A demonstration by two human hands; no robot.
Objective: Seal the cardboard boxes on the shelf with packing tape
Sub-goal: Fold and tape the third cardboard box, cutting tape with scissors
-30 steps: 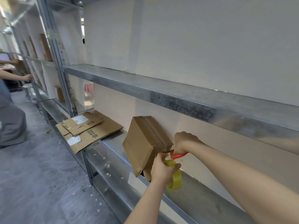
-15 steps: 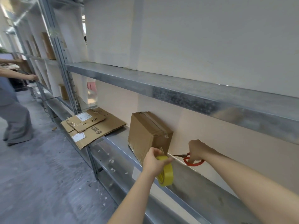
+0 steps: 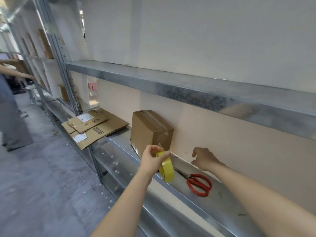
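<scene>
A small closed cardboard box [image 3: 148, 132] stands upright on the metal shelf [image 3: 196, 200], with clear tape along its top seam and a loose tape end at its right corner. My left hand [image 3: 153, 159] grips a yellow roll of packing tape [image 3: 166, 167] just in front of the box. My right hand [image 3: 203, 159] hovers to the right of the box with loosely curled fingers and holds nothing. Red-handled scissors [image 3: 198, 183] lie flat on the shelf under my right wrist.
Flattened cardboard boxes [image 3: 92, 127] are stacked on the shelf to the left, jutting over its edge. An upper shelf [image 3: 188, 89] hangs above. Another person [image 3: 10, 117] stands far left in the aisle. Paper scraps litter the floor [image 3: 42, 177].
The box went from tilted to standing flat on the shelf. My right hand put the scissors down on the shelf and let go. My left hand stayed on the tape roll.
</scene>
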